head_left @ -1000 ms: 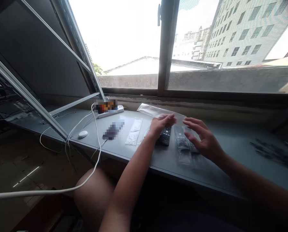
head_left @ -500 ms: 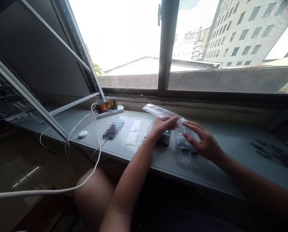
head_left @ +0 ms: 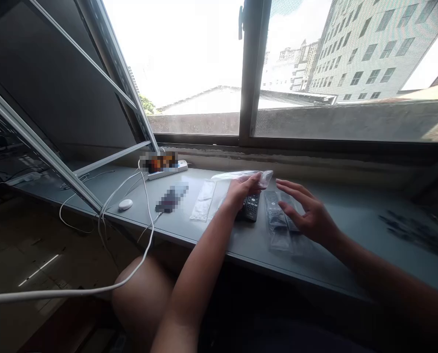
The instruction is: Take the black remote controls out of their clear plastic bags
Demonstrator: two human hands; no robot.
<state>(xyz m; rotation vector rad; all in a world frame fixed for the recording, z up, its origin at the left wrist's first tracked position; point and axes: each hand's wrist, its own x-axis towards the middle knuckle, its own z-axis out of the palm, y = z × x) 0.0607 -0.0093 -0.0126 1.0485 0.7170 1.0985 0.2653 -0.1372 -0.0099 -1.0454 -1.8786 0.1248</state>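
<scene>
My left hand [head_left: 243,189] is closed on a clear plastic bag [head_left: 266,178], whose long end trails off to the left behind the hand. Under and beside that hand lies a black remote control [head_left: 249,208] with many small buttons. To the right, my right hand [head_left: 307,211] hovers with thumb and fingers apart, holding nothing. Just below it on the table are bagged remote controls [head_left: 276,218] lying side by side, partly hidden by the hand. Another flat clear bag [head_left: 203,201] rests left of my left forearm.
On the table [head_left: 351,211] stand a white round object [head_left: 125,204] and a power strip [head_left: 170,169]. White cables [head_left: 148,196] run over the front edge at left, near a metal frame [head_left: 82,184]. Dark thin items [head_left: 413,233] lie at far right. A window runs behind.
My left hand has drawn the plastic bag left and down, away from my right hand. The right hand has stayed nearly in place, and its fingers no longer touch the bag.
</scene>
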